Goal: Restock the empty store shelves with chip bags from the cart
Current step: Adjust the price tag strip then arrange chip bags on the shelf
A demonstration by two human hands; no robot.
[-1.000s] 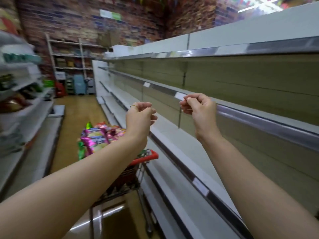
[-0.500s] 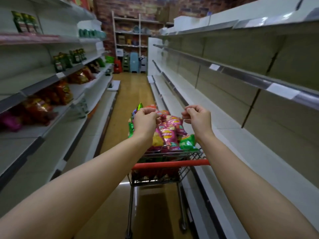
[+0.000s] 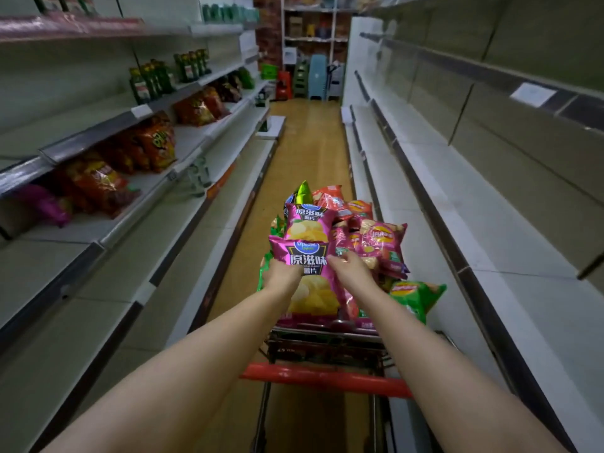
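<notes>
Two arms are stretching forward over cart (image 3: 327, 376). Magenta chip bag (image 3: 313, 291) is lying on top of pile in cart, between hands. Left hand (image 3: 281, 275) is gripping its left edge, right hand (image 3: 349, 269) is pinching its right edge.

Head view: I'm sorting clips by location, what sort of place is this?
Probably a grocery store aisle: tiered shelves on both sides, a price label, and a shopping cart heaped with chip bags.
</notes>
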